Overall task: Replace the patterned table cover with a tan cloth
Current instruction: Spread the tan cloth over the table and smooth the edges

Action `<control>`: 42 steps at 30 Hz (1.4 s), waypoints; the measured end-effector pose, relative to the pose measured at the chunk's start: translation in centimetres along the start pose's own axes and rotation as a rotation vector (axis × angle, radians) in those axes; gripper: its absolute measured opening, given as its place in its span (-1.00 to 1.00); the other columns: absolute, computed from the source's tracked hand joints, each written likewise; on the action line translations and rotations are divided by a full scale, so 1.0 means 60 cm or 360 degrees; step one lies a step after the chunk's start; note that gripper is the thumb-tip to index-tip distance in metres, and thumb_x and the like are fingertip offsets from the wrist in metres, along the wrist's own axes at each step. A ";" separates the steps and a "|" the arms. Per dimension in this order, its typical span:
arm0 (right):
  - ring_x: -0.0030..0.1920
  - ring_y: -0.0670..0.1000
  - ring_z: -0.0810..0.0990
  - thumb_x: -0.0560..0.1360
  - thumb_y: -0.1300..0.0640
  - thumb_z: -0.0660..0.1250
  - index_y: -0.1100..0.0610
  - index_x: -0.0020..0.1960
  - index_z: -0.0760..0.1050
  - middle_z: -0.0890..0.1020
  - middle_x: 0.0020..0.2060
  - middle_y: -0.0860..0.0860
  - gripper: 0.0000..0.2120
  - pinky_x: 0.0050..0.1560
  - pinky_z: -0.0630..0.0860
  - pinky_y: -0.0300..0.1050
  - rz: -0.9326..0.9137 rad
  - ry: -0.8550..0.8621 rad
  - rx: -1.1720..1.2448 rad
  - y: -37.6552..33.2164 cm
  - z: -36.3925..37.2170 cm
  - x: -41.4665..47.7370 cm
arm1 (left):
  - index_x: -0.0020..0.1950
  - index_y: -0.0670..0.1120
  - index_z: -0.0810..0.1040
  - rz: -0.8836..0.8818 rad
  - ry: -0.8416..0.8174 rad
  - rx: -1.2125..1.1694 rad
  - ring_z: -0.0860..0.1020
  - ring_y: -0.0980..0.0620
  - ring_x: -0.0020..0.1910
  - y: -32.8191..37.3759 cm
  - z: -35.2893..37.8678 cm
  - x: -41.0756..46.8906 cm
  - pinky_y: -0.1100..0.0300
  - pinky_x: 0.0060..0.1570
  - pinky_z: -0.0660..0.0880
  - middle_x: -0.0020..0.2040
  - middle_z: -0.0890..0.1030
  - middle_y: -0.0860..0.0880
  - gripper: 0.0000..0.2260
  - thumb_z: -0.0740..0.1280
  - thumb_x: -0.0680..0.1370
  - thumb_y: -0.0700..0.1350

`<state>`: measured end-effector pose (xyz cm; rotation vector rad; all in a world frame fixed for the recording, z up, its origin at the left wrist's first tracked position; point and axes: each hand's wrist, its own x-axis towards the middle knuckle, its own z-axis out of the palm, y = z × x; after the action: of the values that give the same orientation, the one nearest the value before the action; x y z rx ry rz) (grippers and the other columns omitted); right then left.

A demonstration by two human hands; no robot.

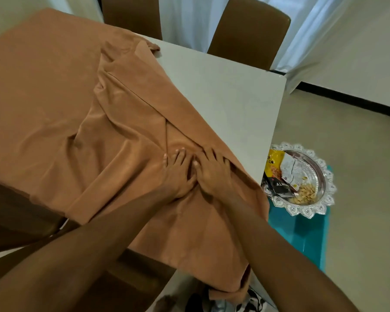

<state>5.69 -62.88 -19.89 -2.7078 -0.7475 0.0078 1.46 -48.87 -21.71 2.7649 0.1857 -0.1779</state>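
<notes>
Where tan cloth [54,86] stops — bare table [223,91]; left hand [178,174], right hand [213,173] flat.

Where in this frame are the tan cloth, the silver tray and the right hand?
tan cloth [54,91]: head view, flat stretch left of the folds.
silver tray [328,188]: head view, scalloped rim on its right side.
right hand [212,174]: head view, back of the hand.

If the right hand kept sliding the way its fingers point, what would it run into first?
Probably the creased fold in the tan cloth just ahead. The right hand lies flat on that cloth, pointing away and slightly left; the bare table lies off to its right.
</notes>
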 end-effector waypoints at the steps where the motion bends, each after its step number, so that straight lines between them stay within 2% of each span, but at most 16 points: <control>1: 0.46 0.19 0.35 0.66 0.03 0.22 0.09 0.37 0.51 0.49 0.41 0.10 -0.67 0.37 0.32 0.16 -0.0139 -0.0003 -0.0002 0.008 -0.003 0.019 | 0.61 -0.05 0.13 -0.0021 0.0011 0.0022 0.02 -0.10 0.60 0.004 0.003 0.001 -0.17 0.55 -0.15 0.63 0.10 -0.09 -0.40 0.06 0.63 0.20; 3: 0.50 0.24 0.31 0.65 0.10 0.31 0.20 0.40 0.51 0.48 0.43 0.20 -0.64 0.52 0.07 0.08 -0.0301 -0.0002 -0.0062 0.040 -0.015 0.047 | 0.59 -0.03 0.17 -0.0049 0.0034 0.0072 0.06 -0.10 0.59 0.011 0.001 0.009 -0.19 0.55 -0.11 0.61 0.14 -0.09 -0.37 0.05 0.58 0.25; 5: 0.61 0.20 0.05 0.72 -0.01 0.12 0.17 0.57 0.29 0.20 0.60 0.20 -0.53 0.57 -0.22 0.01 -0.0130 -0.0214 -0.0007 0.072 -0.024 0.064 | 0.55 0.00 0.24 0.0008 0.0017 0.0104 0.09 -0.07 0.58 0.009 -0.003 0.012 -0.22 0.54 -0.09 0.60 0.18 -0.05 -0.38 0.07 0.56 0.28; 6: 0.63 0.18 -0.05 0.73 -0.07 0.05 0.15 0.61 0.20 0.09 0.63 0.18 -0.48 0.57 -0.24 0.01 0.0004 -0.0267 0.0031 0.091 -0.021 0.072 | 0.54 0.02 0.26 0.0073 0.0009 0.0096 0.10 -0.05 0.57 0.013 -0.005 0.014 -0.21 0.54 -0.08 0.59 0.19 -0.03 -0.39 0.10 0.56 0.27; 11: 0.63 0.21 -0.07 0.66 -0.27 0.04 0.12 0.64 0.06 0.00 0.65 0.08 -0.30 0.60 -0.02 0.13 0.0602 -0.0240 0.0178 0.156 -0.025 0.083 | 0.60 0.05 0.16 0.0365 -0.0204 0.0065 0.07 -0.01 0.59 0.046 -0.008 0.049 -0.10 0.56 0.01 0.62 0.14 0.00 -0.38 0.13 0.59 0.24; 13: 0.59 0.24 0.07 0.61 -0.31 0.11 0.10 0.60 0.19 0.08 0.63 0.08 -0.29 0.54 0.12 0.21 0.0818 -0.0230 0.0100 0.173 -0.039 0.079 | 0.55 0.06 0.27 0.0390 -0.0210 0.0019 0.20 -0.03 0.55 0.055 -0.009 0.071 -0.11 0.51 0.14 0.57 0.27 0.01 -0.42 0.14 0.57 0.26; 15: 0.50 0.23 0.22 0.57 -0.30 0.21 0.10 0.48 0.37 0.19 0.58 0.10 -0.36 0.45 0.25 0.24 0.1077 -0.0201 0.0041 0.181 -0.059 0.072 | 0.32 0.09 0.43 0.0455 -0.0123 -0.0094 0.43 -0.01 0.32 0.060 -0.013 0.083 -0.09 0.33 0.35 0.36 0.49 0.05 -0.61 0.19 0.56 0.23; 17: 0.47 0.22 0.25 0.56 -0.21 0.26 0.09 0.43 0.40 0.22 0.57 0.09 -0.44 0.39 0.32 0.24 0.1260 -0.0042 0.0109 0.170 -0.075 0.066 | 0.01 0.10 0.43 0.0548 0.0087 -0.0259 0.44 0.09 0.01 0.060 -0.019 0.089 -0.04 0.13 0.44 0.04 0.52 0.13 -0.87 0.25 0.57 0.13; 19: 0.44 0.21 0.31 0.58 -0.09 0.23 0.08 0.38 0.43 0.31 0.51 0.11 -0.57 0.34 0.38 0.22 0.1059 0.0209 0.0028 0.143 -0.074 0.061 | 0.01 0.06 0.49 0.0553 0.0270 -0.0386 0.45 0.12 -0.01 0.051 -0.019 0.096 0.01 0.13 0.44 0.01 0.53 0.13 -0.93 0.28 0.57 0.02; 21: 0.39 0.21 0.38 0.57 0.02 0.22 0.10 0.33 0.47 0.41 0.44 0.13 -0.64 0.30 0.41 0.19 0.0602 0.0320 -0.0044 0.108 -0.053 0.069 | 0.19 0.02 0.54 0.0522 0.0354 -0.0422 0.48 0.08 0.15 0.039 -0.019 0.107 0.06 0.23 0.41 0.17 0.56 0.07 -0.79 0.28 0.57 -0.02; 24: 0.47 0.16 0.33 0.60 0.05 0.20 0.03 0.32 0.51 0.39 0.50 0.05 -0.67 0.39 0.32 0.19 0.0157 0.0064 0.0025 0.074 -0.029 0.118 | 0.31 -0.06 0.53 0.0495 0.0410 -0.0346 0.44 -0.04 0.32 0.015 -0.026 0.118 0.11 0.37 0.30 0.32 0.53 -0.03 -0.69 0.28 0.57 -0.07; 26: 0.59 0.13 0.14 0.68 -0.04 0.05 -0.06 0.49 0.36 0.21 0.60 -0.02 -0.60 0.54 0.10 0.28 -0.0003 -0.0257 -0.0073 0.084 -0.014 0.145 | 0.40 -0.08 0.48 0.0410 0.0352 -0.0259 0.32 -0.11 0.47 0.005 -0.035 0.124 0.02 0.48 0.20 0.43 0.46 -0.09 -0.60 0.27 0.57 -0.05; 30: 0.64 0.10 -0.04 0.69 -0.23 -0.12 -0.18 0.64 -0.01 0.00 0.65 -0.08 -0.47 0.56 -0.13 0.32 0.0140 -0.0461 -0.0182 0.162 -0.007 0.195 | 0.51 -0.06 0.33 0.0208 0.0212 -0.0168 0.14 -0.11 0.58 -0.014 -0.041 0.148 -0.10 0.55 0.05 0.56 0.29 -0.09 -0.46 0.21 0.54 0.05; 37: 0.60 0.22 0.10 0.65 -0.26 0.02 0.04 0.61 0.16 0.17 0.62 0.07 -0.37 0.56 -0.01 0.27 0.0617 -0.0295 -0.0202 0.248 -0.051 0.222 | 0.52 -0.08 0.31 0.0095 0.0137 -0.0147 0.09 -0.13 0.59 -0.013 -0.056 0.198 -0.12 0.55 0.04 0.58 0.23 -0.08 -0.40 0.21 0.54 0.16; 39: 0.52 0.23 0.26 0.63 -0.19 0.09 0.10 0.49 0.33 0.36 0.50 0.12 -0.46 0.53 0.12 0.24 0.0582 -0.0054 -0.0133 0.241 -0.053 0.233 | 0.55 -0.06 0.29 0.0081 0.0121 -0.0129 0.05 -0.11 0.60 -0.006 -0.061 0.221 -0.11 0.56 0.02 0.60 0.19 -0.09 -0.37 0.21 0.55 0.21; 42: 0.43 0.17 0.40 0.62 -0.08 0.10 0.06 0.44 0.40 0.47 0.42 0.11 -0.55 0.50 0.25 0.15 0.0175 0.0112 -0.0028 0.228 -0.047 0.272 | 0.50 -0.04 0.34 0.0044 0.0164 -0.0133 0.04 -0.10 0.60 0.013 -0.068 0.256 -0.12 0.55 0.02 0.60 0.19 -0.08 -0.40 0.23 0.53 0.23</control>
<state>26.82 -66.68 -20.24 -2.7472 -0.5805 -0.0680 17.06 -46.47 -19.93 2.6937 0.1769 -0.0202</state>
